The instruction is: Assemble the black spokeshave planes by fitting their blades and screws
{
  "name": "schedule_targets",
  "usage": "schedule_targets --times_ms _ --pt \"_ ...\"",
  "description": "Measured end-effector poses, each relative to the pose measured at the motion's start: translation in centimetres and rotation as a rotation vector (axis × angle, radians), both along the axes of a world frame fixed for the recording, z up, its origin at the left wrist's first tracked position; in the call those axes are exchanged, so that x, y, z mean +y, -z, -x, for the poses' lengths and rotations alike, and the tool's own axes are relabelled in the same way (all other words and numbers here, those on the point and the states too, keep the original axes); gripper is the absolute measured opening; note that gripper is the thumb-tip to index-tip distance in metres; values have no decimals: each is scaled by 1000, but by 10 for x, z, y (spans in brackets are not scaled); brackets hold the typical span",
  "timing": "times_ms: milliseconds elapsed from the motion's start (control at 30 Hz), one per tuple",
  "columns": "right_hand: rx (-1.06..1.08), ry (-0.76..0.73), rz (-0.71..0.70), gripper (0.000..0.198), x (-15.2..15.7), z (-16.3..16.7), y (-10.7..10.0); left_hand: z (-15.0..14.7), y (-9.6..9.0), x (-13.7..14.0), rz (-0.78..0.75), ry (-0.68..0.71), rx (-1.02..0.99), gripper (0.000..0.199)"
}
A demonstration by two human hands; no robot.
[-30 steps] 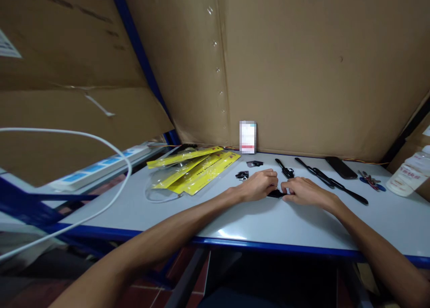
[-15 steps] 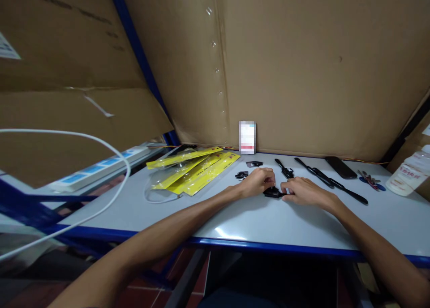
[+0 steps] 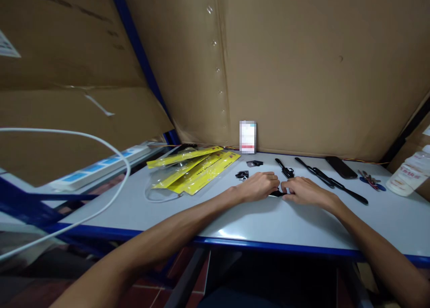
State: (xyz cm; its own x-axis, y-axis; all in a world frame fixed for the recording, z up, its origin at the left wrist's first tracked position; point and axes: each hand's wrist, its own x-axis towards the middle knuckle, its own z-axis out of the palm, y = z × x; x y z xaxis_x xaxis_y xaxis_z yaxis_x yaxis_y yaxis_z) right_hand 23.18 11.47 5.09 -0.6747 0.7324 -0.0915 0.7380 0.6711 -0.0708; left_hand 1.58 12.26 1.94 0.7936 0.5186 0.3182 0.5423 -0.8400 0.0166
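Observation:
A small black part with a narrow end (image 3: 276, 193) lies low over the table between my two hands, mostly covered. My left hand (image 3: 259, 186) is closed over its wider side, fingers curled down. At the narrow end, my right hand (image 3: 300, 190) pinches with thumb and fingers. Just beyond them is a short black strip with a bracket-like piece (image 3: 285, 168). Two small black pieces, one farther back (image 3: 255, 163) and one near my left wrist (image 3: 242, 174), rest on the table. Long black jointed strips (image 3: 331, 181) lie to the right.
Yellow cards with clear plastic packaging (image 3: 201, 171) are piled at left. A phone with a lit, blurred screen (image 3: 247, 137) leans on the cardboard wall. On the right are a dark phone (image 3: 341, 167), keys (image 3: 371, 180) and a bottle (image 3: 408, 173). A white cable (image 3: 126, 160) loops at left.
My left hand has lowered and flattened over the black part, hiding more of it. My right hand stays at the narrow end, almost unmoved.

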Motion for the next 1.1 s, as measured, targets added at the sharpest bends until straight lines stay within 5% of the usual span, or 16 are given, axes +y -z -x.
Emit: schedule_targets --times_ms 400,900,1100 --pt "5 11 1 13 -1 0 -1 4 5 10 120 -203 -57 14" --pt "19 -3 3 16 -1 -1 -2 9 4 17 328 -172 -270 18" --pt "-1 -4 1 16 -3 0 -3 11 3 16 298 -167 -256 17"
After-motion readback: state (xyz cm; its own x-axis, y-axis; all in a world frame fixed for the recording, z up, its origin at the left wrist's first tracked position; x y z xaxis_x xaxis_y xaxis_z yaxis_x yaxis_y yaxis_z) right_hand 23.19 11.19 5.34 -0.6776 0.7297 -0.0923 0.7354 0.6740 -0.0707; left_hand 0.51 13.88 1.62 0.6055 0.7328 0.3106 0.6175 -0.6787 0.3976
